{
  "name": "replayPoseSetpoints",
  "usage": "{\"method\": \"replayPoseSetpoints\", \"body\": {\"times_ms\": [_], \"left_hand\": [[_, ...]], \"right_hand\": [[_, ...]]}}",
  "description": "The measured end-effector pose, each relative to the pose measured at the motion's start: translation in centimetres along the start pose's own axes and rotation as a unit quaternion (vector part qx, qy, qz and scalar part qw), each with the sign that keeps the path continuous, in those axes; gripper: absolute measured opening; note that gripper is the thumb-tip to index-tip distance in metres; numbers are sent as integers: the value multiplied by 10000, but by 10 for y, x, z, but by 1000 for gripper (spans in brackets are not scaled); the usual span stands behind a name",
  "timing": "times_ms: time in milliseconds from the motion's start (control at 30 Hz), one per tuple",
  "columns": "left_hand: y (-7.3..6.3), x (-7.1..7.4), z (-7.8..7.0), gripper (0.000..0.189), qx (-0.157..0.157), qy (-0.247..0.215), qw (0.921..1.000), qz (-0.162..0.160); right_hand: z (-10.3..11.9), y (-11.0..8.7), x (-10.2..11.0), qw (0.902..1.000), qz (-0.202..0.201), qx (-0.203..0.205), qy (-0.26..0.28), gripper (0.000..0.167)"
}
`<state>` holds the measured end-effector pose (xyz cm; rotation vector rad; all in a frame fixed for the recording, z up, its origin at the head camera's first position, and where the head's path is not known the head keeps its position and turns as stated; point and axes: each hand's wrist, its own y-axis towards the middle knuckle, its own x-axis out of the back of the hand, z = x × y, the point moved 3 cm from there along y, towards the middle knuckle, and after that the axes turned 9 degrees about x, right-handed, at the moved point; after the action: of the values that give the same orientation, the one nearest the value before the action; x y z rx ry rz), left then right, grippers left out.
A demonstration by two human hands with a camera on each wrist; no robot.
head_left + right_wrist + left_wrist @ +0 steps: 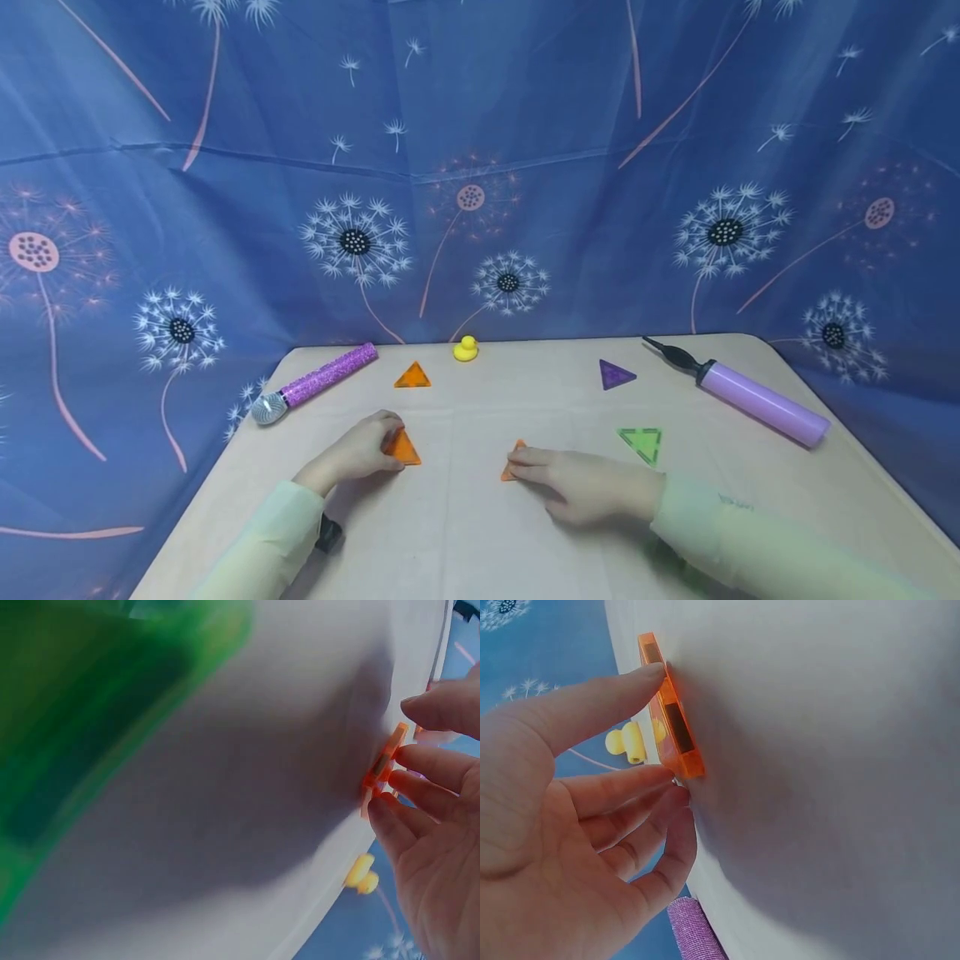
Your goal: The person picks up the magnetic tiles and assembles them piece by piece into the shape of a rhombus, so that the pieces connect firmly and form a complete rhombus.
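Observation:
My left hand (362, 454) pinches an orange triangular magnetic tile (402, 448) at the table's left middle. In the left wrist view, the thumb is on one edge of that tile (676, 724) and the index fingertip at its lower corner. To the right, my right hand (592, 483) has its fingers on another orange triangular tile (513, 461), partly covering it. The right wrist view has these fingertips against the tile (385, 761), with the thumb apart from it. A light green triangular tile (642, 444) lies beyond the right wrist.
A third orange tile (413, 375), a yellow toy duck (466, 349) and a purple triangular tile (616, 375) sit farther back. A glittery purple microphone (322, 379) lies left, a lilac balloon pump (757, 400) right. Something green (678, 567) shows below the right forearm. Patterned blue cloth (480, 167) hangs behind.

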<state>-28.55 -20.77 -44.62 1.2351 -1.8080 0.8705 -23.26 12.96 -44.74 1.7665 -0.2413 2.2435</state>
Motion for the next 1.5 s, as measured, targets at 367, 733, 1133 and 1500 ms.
{"method": "replayPoseSetpoints", "body": {"times_ms": [367, 733, 1133, 1500], "left_hand": [[5, -1, 2, 48, 203, -71, 9997, -123], [6, -2, 0, 55, 269, -442, 9983, -252], [16, -12, -13, 54, 609, -1147, 9902, -510], [40, -28, -35, 32, 1369, -2313, 9625, -354]], "right_hand": [[-24, -3, 1, 9965, -387, -737, 81, 54], [-60, 1, 6, 9726, -527, -1489, 1707, 76], [-67, 0, 13, 9633, -637, -1601, 2056, 68], [-64, -1, 7, 9679, -1039, -1714, 1515, 68]]}}
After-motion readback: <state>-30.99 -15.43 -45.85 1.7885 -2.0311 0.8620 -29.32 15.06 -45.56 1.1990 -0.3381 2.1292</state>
